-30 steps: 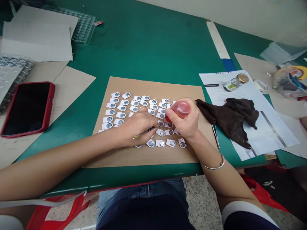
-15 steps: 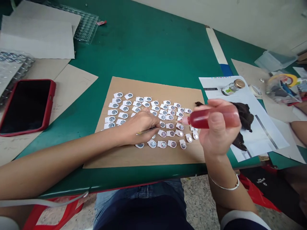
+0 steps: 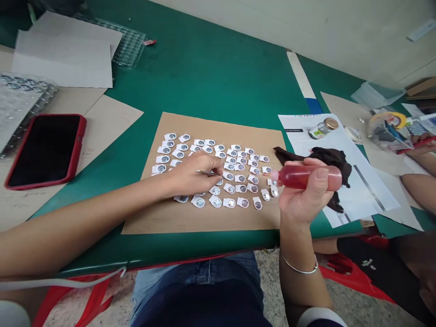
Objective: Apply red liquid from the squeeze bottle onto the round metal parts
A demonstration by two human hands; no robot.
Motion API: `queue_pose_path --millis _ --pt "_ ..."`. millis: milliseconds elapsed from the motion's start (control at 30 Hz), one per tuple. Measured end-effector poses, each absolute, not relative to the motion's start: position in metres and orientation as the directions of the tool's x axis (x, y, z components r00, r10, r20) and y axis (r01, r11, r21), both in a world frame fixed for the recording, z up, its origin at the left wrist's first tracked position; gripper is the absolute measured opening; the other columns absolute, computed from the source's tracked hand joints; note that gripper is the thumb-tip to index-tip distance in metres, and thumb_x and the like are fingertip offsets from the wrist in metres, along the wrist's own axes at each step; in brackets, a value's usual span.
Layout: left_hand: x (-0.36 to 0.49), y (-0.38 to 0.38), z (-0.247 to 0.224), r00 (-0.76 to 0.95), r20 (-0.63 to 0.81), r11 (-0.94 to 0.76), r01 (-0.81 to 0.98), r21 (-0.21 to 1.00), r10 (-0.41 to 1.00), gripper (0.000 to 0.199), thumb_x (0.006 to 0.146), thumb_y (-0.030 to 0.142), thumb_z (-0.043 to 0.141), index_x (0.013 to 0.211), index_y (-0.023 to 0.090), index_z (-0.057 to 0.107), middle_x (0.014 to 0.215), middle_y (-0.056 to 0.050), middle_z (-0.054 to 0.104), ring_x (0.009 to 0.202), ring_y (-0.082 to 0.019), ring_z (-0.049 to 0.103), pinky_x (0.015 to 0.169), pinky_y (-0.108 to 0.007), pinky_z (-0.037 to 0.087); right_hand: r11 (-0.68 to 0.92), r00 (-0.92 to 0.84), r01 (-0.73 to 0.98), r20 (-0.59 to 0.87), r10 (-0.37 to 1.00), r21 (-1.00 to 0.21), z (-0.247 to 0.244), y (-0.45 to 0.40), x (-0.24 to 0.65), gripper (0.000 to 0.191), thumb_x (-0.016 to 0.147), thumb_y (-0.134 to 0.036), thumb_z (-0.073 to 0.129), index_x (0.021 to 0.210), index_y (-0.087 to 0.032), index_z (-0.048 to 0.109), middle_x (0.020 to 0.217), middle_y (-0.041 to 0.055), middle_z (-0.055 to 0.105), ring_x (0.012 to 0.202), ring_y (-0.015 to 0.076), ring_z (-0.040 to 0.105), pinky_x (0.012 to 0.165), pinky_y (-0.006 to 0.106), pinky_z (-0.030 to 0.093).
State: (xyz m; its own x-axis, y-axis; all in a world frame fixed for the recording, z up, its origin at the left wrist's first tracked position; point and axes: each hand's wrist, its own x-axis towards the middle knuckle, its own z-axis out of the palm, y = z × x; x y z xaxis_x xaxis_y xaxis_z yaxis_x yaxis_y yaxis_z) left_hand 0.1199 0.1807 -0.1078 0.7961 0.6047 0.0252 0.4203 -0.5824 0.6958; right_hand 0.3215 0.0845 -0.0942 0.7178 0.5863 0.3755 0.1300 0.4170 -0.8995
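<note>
My right hand is wrapped round a squeeze bottle of red liquid, held nearly level, its narrow tip pointing left over the right-hand pieces. My left hand rests over the middle of the rows, closed on a thin metal tool that looks like tweezers; its working end is hidden by the fingers. Under both hands lies a brown cardboard sheet. On it, several small white tabs with round silvery faces are laid out in rows, some covered by my left hand and forearm.
A red-cased phone lies at left, near bubble wrap and white sheets. To the right are a dark cloth, a small glass jar and printed paper. Another person's hand is at far right.
The bottle has tilted slightly, its tip a little further right over the pieces. My left hand stays over the rows. At far right, the other person's hand has come into view.
</note>
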Motion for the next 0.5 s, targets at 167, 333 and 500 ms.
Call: queue_pose_path --millis 167,333,500 --pt "0.123 0.177 -0.106 0.766 -0.002 -0.505 0.426 0.751 0.643 0.009 0.073 0.023 0.055 0.074 0.019 0.064 0.073 -0.001 0.065 0.069 -0.014 0.058 0.057 -0.024 0.041 0.441 0.716 0.186 0.428 0.552 -0.878 -0.094 0.086 0.326 0.03 0.075 -0.042 0.054 0.09 -0.016 0.052 0.068 0.0011 0.061 0.057 0.0129 0.061 0.049 0.027 0.051" --pt "0.126 0.174 -0.106 0.762 0.105 -0.573 0.38 0.726 0.639 0.01 0.076 0.024 0.056 0.073 0.018 0.064 0.07 -0.002 0.064 0.071 -0.015 0.058 0.064 -0.027 0.042 0.317 0.69 0.227 0.382 0.615 -0.921 -0.111 0.085 0.317 0.028 0.074 -0.04 0.056 0.09 -0.017 0.05 0.074 0.0022 0.06 0.065 0.0145 0.062 0.055 0.032 0.054" --pt "0.127 0.174 -0.11 0.761 0.152 -0.615 0.371 0.696 0.631 0.01 0.077 0.021 0.056 0.075 0.016 0.065 0.067 -0.001 0.063 0.068 -0.013 0.056 0.071 -0.029 0.042 0.254 0.65 0.321 0.408 0.641 -0.912 -0.127 0.08 0.31 0.027 0.073 -0.037 0.06 0.088 -0.018 0.051 0.081 0.0042 0.06 0.072 0.0163 0.063 0.061 0.034 0.056"
